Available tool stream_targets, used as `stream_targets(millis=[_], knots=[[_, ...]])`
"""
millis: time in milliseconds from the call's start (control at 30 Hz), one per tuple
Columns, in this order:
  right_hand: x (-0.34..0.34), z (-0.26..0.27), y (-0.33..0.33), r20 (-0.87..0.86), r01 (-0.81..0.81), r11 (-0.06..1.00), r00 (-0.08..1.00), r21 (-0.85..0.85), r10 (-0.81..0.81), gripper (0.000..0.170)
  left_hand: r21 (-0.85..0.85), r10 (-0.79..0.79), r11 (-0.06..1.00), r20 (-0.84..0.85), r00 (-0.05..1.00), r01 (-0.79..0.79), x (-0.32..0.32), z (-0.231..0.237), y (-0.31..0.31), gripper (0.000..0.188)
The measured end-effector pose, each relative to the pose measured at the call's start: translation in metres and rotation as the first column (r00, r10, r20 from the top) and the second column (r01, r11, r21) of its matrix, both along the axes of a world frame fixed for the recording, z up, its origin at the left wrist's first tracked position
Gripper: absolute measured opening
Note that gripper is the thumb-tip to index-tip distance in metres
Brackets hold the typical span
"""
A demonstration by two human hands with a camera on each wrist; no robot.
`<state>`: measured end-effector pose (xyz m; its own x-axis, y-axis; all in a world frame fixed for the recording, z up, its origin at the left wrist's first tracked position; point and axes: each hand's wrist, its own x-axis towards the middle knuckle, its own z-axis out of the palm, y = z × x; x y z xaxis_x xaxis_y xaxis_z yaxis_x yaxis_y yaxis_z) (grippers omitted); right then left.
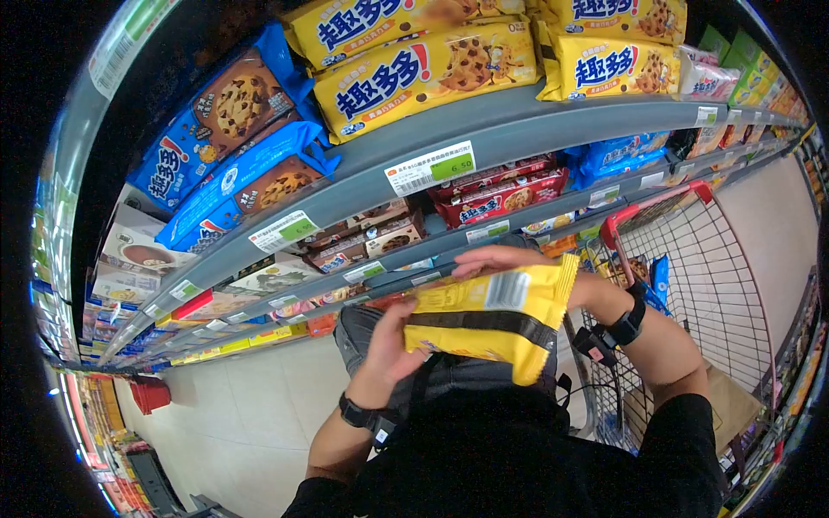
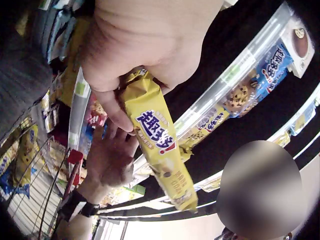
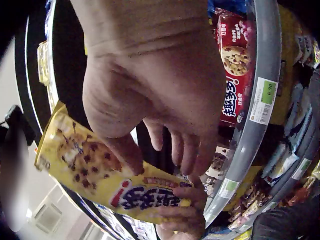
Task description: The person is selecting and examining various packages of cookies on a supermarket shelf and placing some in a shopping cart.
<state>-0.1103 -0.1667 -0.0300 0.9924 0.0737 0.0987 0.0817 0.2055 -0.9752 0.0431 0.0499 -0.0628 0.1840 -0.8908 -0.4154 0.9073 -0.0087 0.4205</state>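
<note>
A yellow cookie packet point(image 1: 496, 315) is held in front of the body, its back with a barcode and dark stripe facing up in the head view. My left hand point(image 1: 393, 345) grips one end of it; the left wrist view shows thumb and fingers pinching the packet point(image 2: 157, 142) there. My right hand point(image 1: 501, 257) is at the packet's far side, partly covered by it. In the right wrist view, the fingers of the right hand point(image 3: 150, 90) are extended and loose, the thumb lying by the packet's printed front point(image 3: 85, 165).
A shelf edge with a price tag point(image 1: 430, 168) runs across the front, bearing yellow cookie packets point(image 1: 423, 78) and blue ones point(image 1: 250, 181). Red packets point(image 1: 501, 200) lie on the shelf below. A wire shopping cart point(image 1: 717, 276) with goods inside stands at the right. A red bin point(image 1: 151, 394) is far left.
</note>
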Motion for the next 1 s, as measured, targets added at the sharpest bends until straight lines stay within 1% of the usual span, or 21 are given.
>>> stream_targets(millis=[33, 67, 100, 133, 167, 200, 233, 267, 300, 367, 400, 533, 600, 700, 733, 800, 833, 900, 933, 967, 1000], knots=[[0.0, -0.006, 0.004, 0.089, 0.064, 0.995, 0.994, -0.077, -0.057, 0.066, 0.049, 0.012, 0.999, -0.06, 0.998, -0.009, -0.008, 0.003, -0.002, 0.044], [-0.001, -0.007, 0.005, 0.071, 0.057, 0.992, 0.996, -0.114, -0.049, 0.068, 0.03, -0.095, 0.994, -0.192, 0.977, 0.102, -0.003, -0.029, 0.002, 0.046], [-0.002, -0.008, 0.005, 0.053, 0.051, 0.987, 0.998, -0.152, -0.043, 0.069, 0.028, -0.13, 0.99, -0.199, 0.971, 0.138, -0.01, -0.028, -0.001, 0.047], [0.002, -0.011, 0.008, 0.19, 0.126, 0.972, 0.978, -0.198, -0.088, 0.06, -0.058, -0.285, 0.958, -0.121, 0.951, 0.28, -0.009, -0.031, -0.004, 0.046], [-0.008, -0.005, 0.007, 0.053, 0.155, 0.959, 0.988, -0.236, -0.146, 0.046, -0.131, -0.427, 0.898, -0.031, 0.904, 0.42, -0.008, -0.033, -0.007, 0.046], [-0.006, -0.006, 0.008, -0.046, 0.117, 0.988, 0.991, -0.098, -0.122, 0.042, -0.065, -0.414, 0.905, 0.092, 0.906, 0.42, -0.016, -0.026, -0.012, 0.044], [-0.002, -0.008, 0.009, -0.139, 0.091, 0.995, 0.987, 0.047, -0.084, 0.038, 0.087, -0.34, 0.94, 0.275, 0.9, 0.329, -0.022, -0.032, -0.008, 0.041], [-0.001, -0.006, 0.012, -0.153, 0.136, 0.99, 0.98, 0.042, -0.128, 0.032, 0.086, -0.311, 0.95, 0.302, 0.901, 0.299, -0.023, -0.034, -0.006, 0.04], [0.0, -0.011, 0.01, -0.151, 0.141, 0.989, 0.979, 0.044, -0.133, 0.032, 0.085, -0.283, 0.959, 0.328, 0.901, 0.27, -0.022, -0.034, -0.005, 0.04], [0.003, -0.025, 0.005, -0.213, 0.061, 0.97, 0.97, -0.234, -0.113, 0.029, 0.045, -0.262, 0.963, 0.364, 0.894, 0.265, -0.014, -0.033, -0.002, 0.041], [0.004, -0.023, 0.01, -0.171, 0.11, 0.963, 0.973, -0.247, -0.155, 0.032, 0.0, -0.235, 0.967, 0.4, 0.886, 0.256, -0.01, -0.032, 0.0, 0.042], [0.004, -0.028, 0.01, -0.197, 0.123, 0.96, 0.964, -0.252, -0.176, 0.033, -0.092, -0.142, 0.974, 0.458, 0.877, 0.206, -0.004, -0.031, 0.005, 0.046], [0.005, -0.037, 0.008, -0.197, 0.153, 0.946, 0.957, -0.285, -0.214, 0.033, -0.079, -0.127, 0.98, 0.464, 0.876, 0.184, -0.001, -0.032, 0.005, 0.044], [0.006, -0.036, 0.004, -0.251, 0.077, 0.934, 0.953, -0.348, -0.172, 0.028, -0.067, -0.088, 0.988, 0.498, 0.863, 0.14, 0.0, -0.029, 0.0, 0.039], [0.005, -0.033, 0.004, -0.249, 0.078, 0.931, 0.953, -0.355, -0.175, 0.028, -0.034, -0.107, 0.988, 0.556, 0.825, 0.152, 0.003, -0.027, -0.002, 0.038], [0.003, -0.023, 0.009, -0.276, 0.1, 0.988, 0.952, -0.121, -0.131, 0.037, 0.006, -0.117, 0.989, 0.629, 0.769, 0.145, 0.008, -0.017, -0.008, 0.038], [0.002, -0.015, 0.011, -0.273, 0.099, 0.987, 0.953, -0.13, -0.132, 0.037, 0.001, -0.112, 0.989, 0.677, 0.728, 0.151, 0.008, -0.004, -0.013, 0.039], [-0.002, 0.012, 0.015, -0.413, 0.092, 0.995, 0.905, -0.039, -0.1, 0.057, 0.014, -0.119, 0.987, 0.743, 0.659, 0.162, 0.01, 0.016, -0.024, 0.038], [-0.005, 0.03, 0.012, -0.512, 0.062, 0.998, 0.857, -0.018, -0.063, 0.063, 0.063, -0.182, 0.975, 0.782, 0.596, 0.214, 0.014, 0.027, -0.027, 0.036], [-0.009, 0.038, 0.009, -0.506, 0.067, 0.997, 0.86, -0.025, -0.071, 0.063, 0.099, -0.245, 0.952, 0.816, 0.524, 0.29, 0.018, 0.04, -0.032, 0.035], [-0.015, 0.044, 0.006, -0.464, 0.252, 0.966, 0.849, -0.065, -0.253, 0.063, 0.123, -0.281, 0.937, 0.823, 0.494, 0.328, 0.019, 0.05, -0.037, 0.035]])
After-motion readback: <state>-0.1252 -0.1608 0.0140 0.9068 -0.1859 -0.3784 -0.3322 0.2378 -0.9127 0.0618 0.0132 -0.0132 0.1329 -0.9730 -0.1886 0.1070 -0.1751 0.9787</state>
